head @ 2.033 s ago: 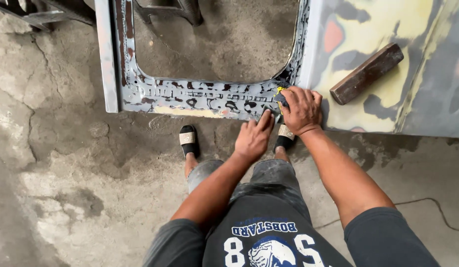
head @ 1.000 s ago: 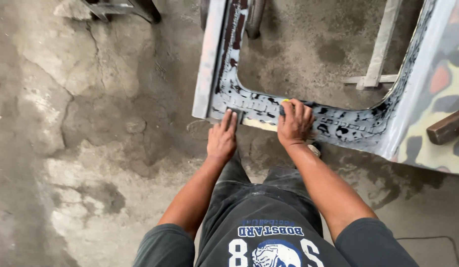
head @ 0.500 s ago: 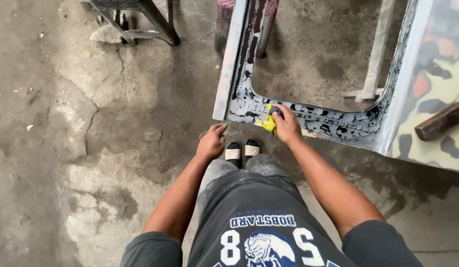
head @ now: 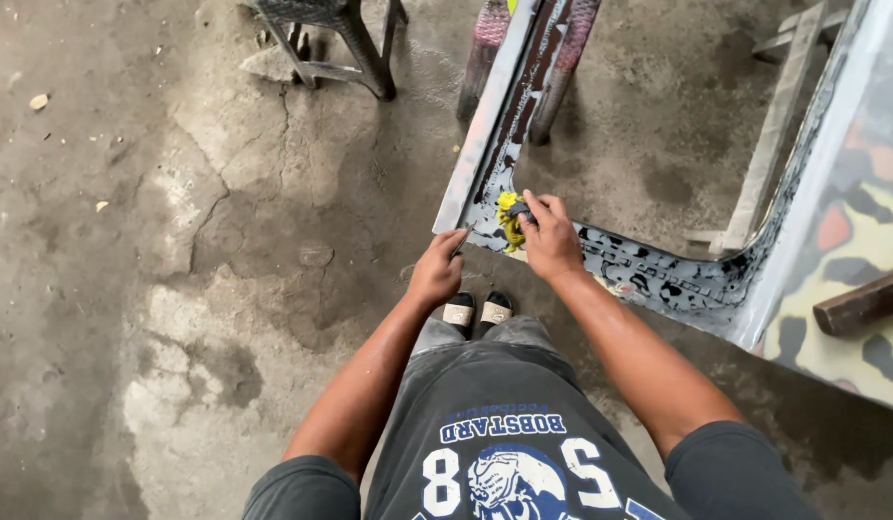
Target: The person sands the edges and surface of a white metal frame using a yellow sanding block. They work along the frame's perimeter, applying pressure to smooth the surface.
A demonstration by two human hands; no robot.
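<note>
- Right hand (head: 550, 241) clenched on a yellow scrubbing pad (head: 509, 218), pressed against the corner of a car door panel (head: 658, 274), frame speckled black on grey.
- Pad at 11 o'clock of the right hand, touching the inner edge of the door's window frame; fingers wrapped over it.
- Left hand (head: 437, 270) released, fingertips resting on the frame's outer corner, just at 9 o'clock of the pad; nothing grasped.
- Door panel lying tilted, running from 12 o'clock down to 3 o'clock; lower skin patched yellow, orange and dark.
- Rusty brown bar (head: 862, 302) lying on the painted skin at 3 o'clock, well apart from both hands.
- Dark metal stool legs (head: 340, 43) at 11 o'clock on the cracked concrete floor (head: 177, 289).
- Sandalled feet (head: 477, 310) just below both hands at 6 o'clock.
- No containers visible.
</note>
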